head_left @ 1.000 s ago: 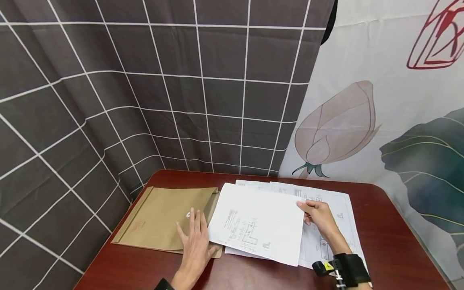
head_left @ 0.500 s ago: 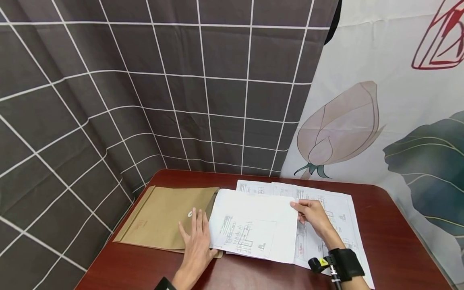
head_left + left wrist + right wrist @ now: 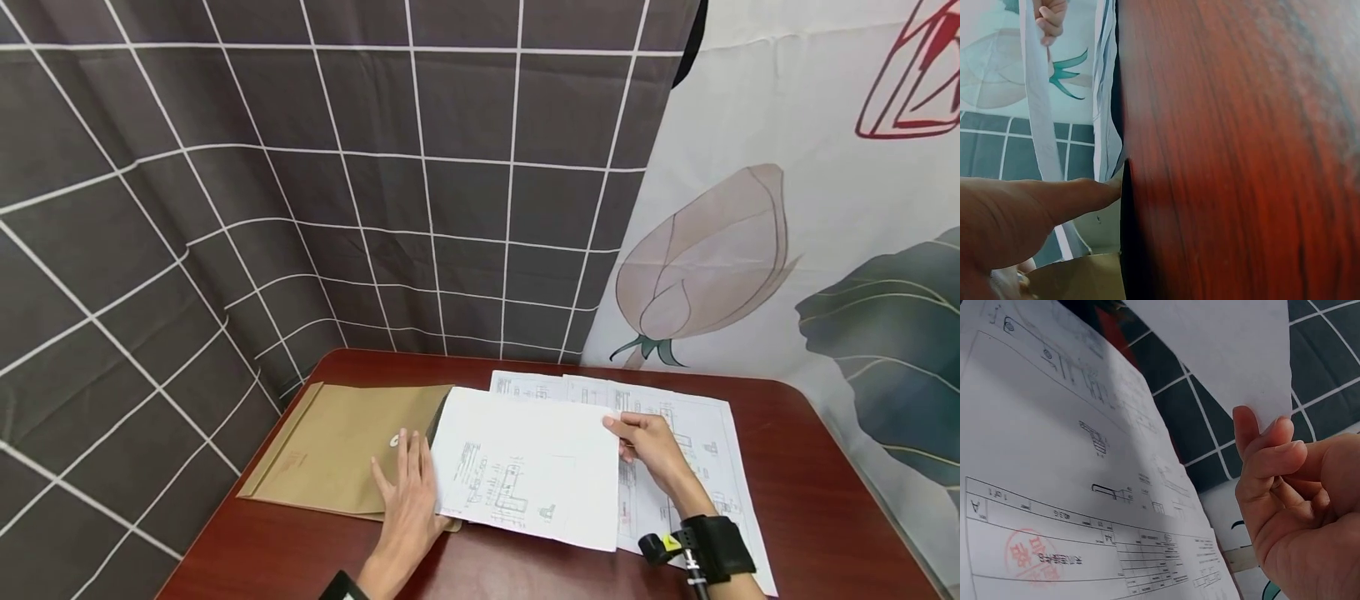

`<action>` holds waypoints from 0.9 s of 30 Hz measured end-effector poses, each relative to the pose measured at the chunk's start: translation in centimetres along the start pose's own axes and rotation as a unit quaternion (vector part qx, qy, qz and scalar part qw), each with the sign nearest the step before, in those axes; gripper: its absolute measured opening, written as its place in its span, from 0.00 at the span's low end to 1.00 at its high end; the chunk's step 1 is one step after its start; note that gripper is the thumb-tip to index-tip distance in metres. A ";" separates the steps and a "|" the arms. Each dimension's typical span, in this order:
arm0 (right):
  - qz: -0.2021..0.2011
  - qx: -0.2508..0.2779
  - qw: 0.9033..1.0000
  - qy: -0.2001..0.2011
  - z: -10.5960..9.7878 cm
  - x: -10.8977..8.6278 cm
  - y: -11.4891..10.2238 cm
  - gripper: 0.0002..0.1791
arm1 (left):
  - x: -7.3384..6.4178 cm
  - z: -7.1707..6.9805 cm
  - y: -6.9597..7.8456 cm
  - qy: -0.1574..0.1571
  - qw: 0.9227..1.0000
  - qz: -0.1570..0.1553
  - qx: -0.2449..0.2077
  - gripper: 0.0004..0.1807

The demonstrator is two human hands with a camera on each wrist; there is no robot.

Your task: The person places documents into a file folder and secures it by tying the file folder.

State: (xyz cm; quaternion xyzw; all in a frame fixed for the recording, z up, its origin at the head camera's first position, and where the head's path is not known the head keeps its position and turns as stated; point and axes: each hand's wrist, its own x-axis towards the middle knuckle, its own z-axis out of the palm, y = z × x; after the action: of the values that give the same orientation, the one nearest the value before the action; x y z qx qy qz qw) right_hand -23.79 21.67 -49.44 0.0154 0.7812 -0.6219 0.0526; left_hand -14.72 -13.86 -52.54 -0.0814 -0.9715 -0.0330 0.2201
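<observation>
A brown kraft paper document envelope (image 3: 330, 446) lies at the left of the table, a white round button (image 3: 394, 441) on its front. My left hand (image 3: 408, 512) rests on its right part with fingers straight; in the left wrist view the thumb (image 3: 1079, 199) reaches to its edge. My right hand (image 3: 654, 454) pinches the right edge of a white sheet with a technical drawing (image 3: 532, 429) between thumb and fingers. This sheet is raised and tilted, its left edge right at the envelope's open side. Whether it is inside, I cannot tell.
Several more printed drawing sheets (image 3: 708, 450) lie on the right of the dark red wooden table (image 3: 795, 492), partly under the raised sheet. One shows a red round stamp (image 3: 1034, 556). A grey gridded cloth (image 3: 465, 200) and a white flower-printed cloth (image 3: 810, 100) hang behind.
My right hand has moved a little left and tipped the sheet lower, so its left edge meets the envelope more squarely. My left hand has stayed on the envelope.
</observation>
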 end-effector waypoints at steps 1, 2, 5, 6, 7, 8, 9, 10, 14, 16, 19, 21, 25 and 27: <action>-0.001 0.000 1.000 -0.001 0.0 0.0 0.0 0.19 | 0.0 0.0 0.0 0.001 1.000 0.000 -0.001 0.72; -0.001 0.000 1.000 -0.001 0.1 0.0 0.0 0.19 | 0.1 0.0 0.0 0.001 1.000 -0.001 -0.003 0.72; 0.002 0.005 1.000 0.001 0.4 0.1 0.1 0.18 | 0.1 -0.1 0.0 0.001 1.000 -0.001 -0.005 0.71; 0.003 0.007 1.000 0.003 0.5 0.1 0.2 0.18 | 0.1 -0.1 0.0 0.002 1.000 -0.001 -0.006 0.71; 0.005 0.010 1.000 0.004 0.6 0.2 0.2 0.17 | 0.1 -0.1 0.0 0.002 1.000 0.000 -0.007 0.71; 0.008 0.014 1.000 0.004 0.8 0.2 0.2 0.17 | 0.1 0.0 0.0 0.003 1.000 0.000 -0.008 0.70; 0.009 0.018 1.000 0.001 1.0 0.3 0.2 0.17 | 0.1 0.0 0.0 0.003 1.000 0.001 -0.009 0.70; 0.011 0.022 1.000 0.000 1.2 0.3 0.1 0.16 | 0.1 0.0 0.0 0.004 1.000 0.002 -0.009 0.70; 0.011 0.028 1.000 0.000 1.9 0.5 -0.1 0.16 | 0.1 0.0 0.0 0.002 1.000 0.004 -0.014 0.70; 0.011 0.026 1.000 0.004 2.3 0.6 -0.2 0.16 | 0.1 0.1 0.0 0.000 1.000 0.004 -0.013 0.70; 0.013 0.026 1.000 0.009 3.0 0.9 -0.5 0.15 | 0.1 0.0 -0.1 -0.002 1.000 0.004 -0.010 0.68; 0.019 0.033 0.999 0.011 3.7 1.1 -0.7 0.14 | 0.1 -0.1 -0.1 -0.002 1.000 0.006 -0.007 0.68; 0.023 0.045 0.999 0.010 5.0 1.5 -1.0 0.13 | 0.0 -0.1 -0.1 -0.005 1.000 0.008 -0.001 0.68; 0.022 0.047 0.999 0.010 5.6 1.7 -1.2 0.13 | -0.1 -0.2 0.0 -0.005 1.000 0.010 0.002 0.68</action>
State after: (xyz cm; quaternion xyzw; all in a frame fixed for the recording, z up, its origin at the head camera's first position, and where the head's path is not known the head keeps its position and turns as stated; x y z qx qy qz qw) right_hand -25.23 15.90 -49.69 0.0413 0.7512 -0.6563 0.0580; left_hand -14.59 -13.93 -52.41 -0.0903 -0.9719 -0.0282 0.2155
